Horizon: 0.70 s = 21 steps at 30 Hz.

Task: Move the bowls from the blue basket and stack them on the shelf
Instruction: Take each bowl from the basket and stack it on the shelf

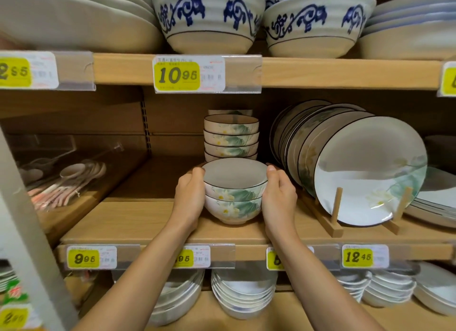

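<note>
While 2 nested bowls sit on middle shelf near front edge, left hand cups left side, right hand cups right, fingers curled round walls. Taller bowl stack just behind. Plates lean in wooden rack at right. Spoons in clear packs far left.

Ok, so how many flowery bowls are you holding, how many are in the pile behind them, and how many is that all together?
Held bowls, stacked between the left hand and the right hand: 2
Pile behind: 4 bowls showing; the held ones may hide more
Total: 6 flowery bowls in sight
</note>
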Tool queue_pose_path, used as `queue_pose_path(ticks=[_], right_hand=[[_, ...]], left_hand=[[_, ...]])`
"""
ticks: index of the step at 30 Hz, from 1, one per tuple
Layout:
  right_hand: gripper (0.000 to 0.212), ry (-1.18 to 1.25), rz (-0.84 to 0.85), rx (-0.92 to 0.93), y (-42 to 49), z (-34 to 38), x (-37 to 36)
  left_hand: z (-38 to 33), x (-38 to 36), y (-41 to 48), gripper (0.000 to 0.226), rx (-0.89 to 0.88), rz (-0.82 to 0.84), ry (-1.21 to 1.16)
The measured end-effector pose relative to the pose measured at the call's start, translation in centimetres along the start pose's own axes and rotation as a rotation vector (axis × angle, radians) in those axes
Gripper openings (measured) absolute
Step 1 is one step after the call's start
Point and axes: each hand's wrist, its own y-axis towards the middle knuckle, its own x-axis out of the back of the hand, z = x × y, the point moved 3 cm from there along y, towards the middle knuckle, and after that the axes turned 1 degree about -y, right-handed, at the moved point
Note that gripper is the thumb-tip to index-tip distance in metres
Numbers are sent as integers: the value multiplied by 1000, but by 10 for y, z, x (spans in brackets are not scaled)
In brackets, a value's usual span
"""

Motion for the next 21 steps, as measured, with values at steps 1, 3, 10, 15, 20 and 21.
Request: queue_pose_path(ticks=[1,3,10,15,20,21], right_hand=[[30,-5,-1,5,-1,1,0],[32,-23,-6,26,-3,5,2],[39,-80,-8,62,-7,12,4],[41,-76,-8,66,-7,13,3],[41,-62,15,48,-7,13,3],[40,-56,28,29,-7,15,3]], left_hand=[[0,0,-1,37,0,-5,7],[1,-2,-2,37,12,-33,14],[-5,-5,-11,42,33,-85,3],[-7,-8,-14,56,66,-148,-24],[-5,-7,-16,60,96,-153,-33],[-6,-7,-17,59,109,-136,-30]])
